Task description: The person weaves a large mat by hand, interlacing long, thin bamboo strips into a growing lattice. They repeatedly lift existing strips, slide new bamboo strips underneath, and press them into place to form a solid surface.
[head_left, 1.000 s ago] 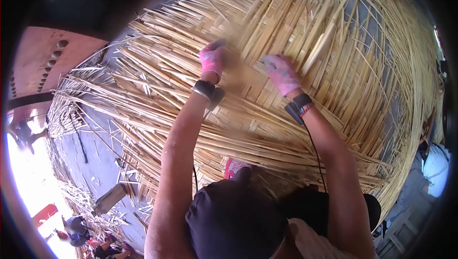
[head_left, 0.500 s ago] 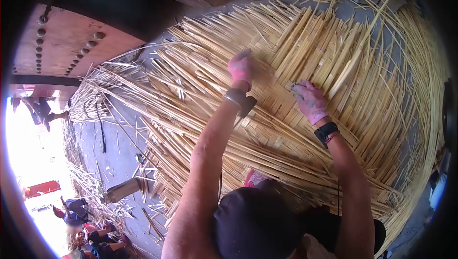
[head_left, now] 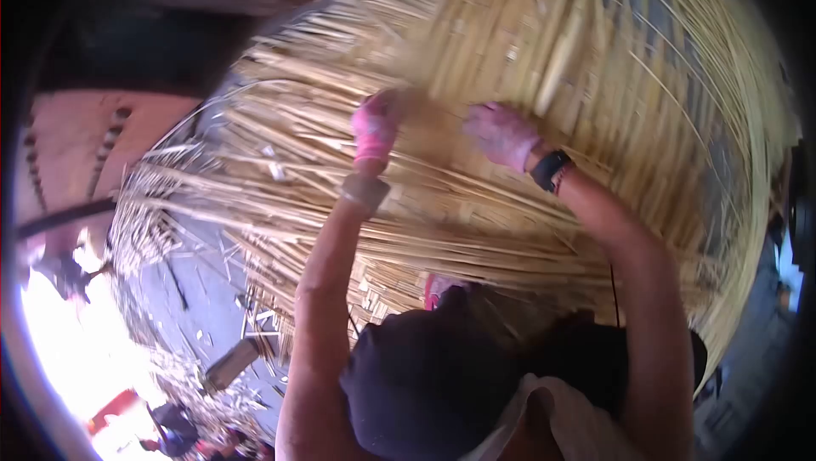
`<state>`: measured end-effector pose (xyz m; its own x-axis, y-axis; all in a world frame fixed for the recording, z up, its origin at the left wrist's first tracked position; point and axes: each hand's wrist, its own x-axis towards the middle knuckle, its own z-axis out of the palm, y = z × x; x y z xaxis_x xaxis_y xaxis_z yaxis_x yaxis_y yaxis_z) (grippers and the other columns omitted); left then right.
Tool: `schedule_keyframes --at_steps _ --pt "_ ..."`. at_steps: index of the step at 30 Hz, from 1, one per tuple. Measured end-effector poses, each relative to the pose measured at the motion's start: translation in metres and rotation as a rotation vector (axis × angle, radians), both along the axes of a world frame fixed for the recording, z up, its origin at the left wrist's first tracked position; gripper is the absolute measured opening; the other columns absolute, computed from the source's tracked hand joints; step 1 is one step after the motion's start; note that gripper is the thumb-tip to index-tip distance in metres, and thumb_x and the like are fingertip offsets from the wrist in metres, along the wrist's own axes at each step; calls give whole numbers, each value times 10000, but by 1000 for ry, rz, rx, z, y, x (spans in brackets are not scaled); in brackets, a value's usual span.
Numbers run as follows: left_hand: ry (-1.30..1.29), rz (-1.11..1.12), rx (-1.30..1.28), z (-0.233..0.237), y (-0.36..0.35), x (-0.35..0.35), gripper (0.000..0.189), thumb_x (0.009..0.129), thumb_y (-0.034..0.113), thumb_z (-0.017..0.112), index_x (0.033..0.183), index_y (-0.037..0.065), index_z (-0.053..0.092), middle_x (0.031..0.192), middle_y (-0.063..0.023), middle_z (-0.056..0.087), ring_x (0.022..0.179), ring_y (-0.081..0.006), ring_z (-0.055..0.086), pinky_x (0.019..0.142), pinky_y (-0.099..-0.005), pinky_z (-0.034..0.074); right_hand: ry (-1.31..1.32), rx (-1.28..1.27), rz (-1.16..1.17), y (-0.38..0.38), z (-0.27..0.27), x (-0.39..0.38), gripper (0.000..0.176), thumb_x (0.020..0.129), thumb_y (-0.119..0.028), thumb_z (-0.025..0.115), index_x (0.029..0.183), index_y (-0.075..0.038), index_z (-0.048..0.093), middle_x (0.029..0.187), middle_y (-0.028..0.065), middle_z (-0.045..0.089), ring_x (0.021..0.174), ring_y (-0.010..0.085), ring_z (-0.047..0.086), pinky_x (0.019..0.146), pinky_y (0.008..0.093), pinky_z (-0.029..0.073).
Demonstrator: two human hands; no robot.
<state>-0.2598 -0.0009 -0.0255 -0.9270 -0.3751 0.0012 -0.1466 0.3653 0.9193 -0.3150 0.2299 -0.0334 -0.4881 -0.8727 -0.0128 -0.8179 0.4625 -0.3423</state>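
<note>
A wide mat of pale, flat strips, which look like split bamboo or cane, lies before me, woven in its middle part point(head_left: 438, 134). Long unwoven strips point(head_left: 552, 62) run away from me at the upper right. My left hand point(head_left: 374, 131), in a pink glove with dark fingertips, is curled low over the strips; whatever it grips is hidden by blur. To its right, my right hand point(head_left: 503, 134), also gloved in pink, lies over the weave with fingers extended leftward. A bundle of long strips point(head_left: 459, 253) crosses between my hands and my body.
A short wooden block point(head_left: 231, 365) rests on the grey floor point(head_left: 204, 299) at lower left, among scraps. A reddish studded panel point(head_left: 76, 155) stands at left. Other people point(head_left: 174, 429) are at the lower left edge. Long strips point(head_left: 739, 121) curve along the right side.
The camera view has turned and shifted. Both hands appear farther left and the right hand higher, nearer the left hand's level. The right hand's fingers now point more to the left.
</note>
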Motion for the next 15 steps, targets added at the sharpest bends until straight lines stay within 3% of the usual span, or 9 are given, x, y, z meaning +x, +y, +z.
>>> schedule_keyframes --at_steps 2,3,4,6,7,8,11,13,15 --pt "69 -73 -428 -51 -11 2 224 777 103 617 999 72 630 851 -59 611 754 -161 573 707 -278 466 -42 8 57 45 8 3 187 790 -158 550 954 -114 628 987 60 607 952 240 549 822 334 461" --pt "115 -129 -562 -25 0 6 204 759 125 601 961 92 603 845 -123 609 817 -337 571 723 -413 475 -64 20 60 62 41 1 180 801 -154 539 953 -110 627 970 62 611 917 242 561 800 333 474" --pt "106 -179 -603 -31 -5 4 182 772 136 598 950 96 599 838 -129 605 796 -338 572 704 -412 479 -89 22 73 77 60 3 175 813 -149 529 952 -105 626 952 65 615 882 244 573 778 332 486" --pt "36 -204 -472 -40 -18 0 180 781 186 622 942 109 599 854 -130 612 790 -317 595 685 -397 487 -206 26 -198 143 68 0 148 872 -218 513 908 -127 624 872 56 614 775 202 587 702 319 499" --pt "10 -241 -426 -40 -20 -1 184 785 205 630 940 111 599 861 -129 616 791 -308 603 681 -391 489 -268 444 -384 151 98 1 144 880 -236 515 895 -142 623 849 47 606 769 176 583 697 302 497" --pt "-42 -310 -492 -33 -17 -1 190 781 204 637 943 112 600 864 -128 617 798 -301 606 682 -389 490 -302 541 -421 173 107 3 177 879 -227 525 997 -133 617 938 69 608 837 215 587 748 327 493" --pt "-181 -442 -593 3 7 -10 235 756 211 675 959 115 609 880 -109 629 803 -278 618 680 -371 501 -325 519 -514 234 80 32 299 856 -261 563 1117 -115 578 1031 102 595 939 258 572 820 356 471" --pt "65 -581 -593 28 52 -15 339 734 246 700 1034 123 599 988 -112 616 905 -281 602 763 -364 493 -367 421 -665 230 76 51 351 826 -314 581 1110 -109 588 1086 131 606 1005 293 575 844 414 455" --pt "212 -807 -578 32 97 -21 495 740 300 693 1165 104 532 1153 -129 548 1048 -297 537 882 -386 447 -393 380 -729 221 66 52 368 800 -362 621 1031 -76 612 1064 141 604 979 291 575 822 403 459"
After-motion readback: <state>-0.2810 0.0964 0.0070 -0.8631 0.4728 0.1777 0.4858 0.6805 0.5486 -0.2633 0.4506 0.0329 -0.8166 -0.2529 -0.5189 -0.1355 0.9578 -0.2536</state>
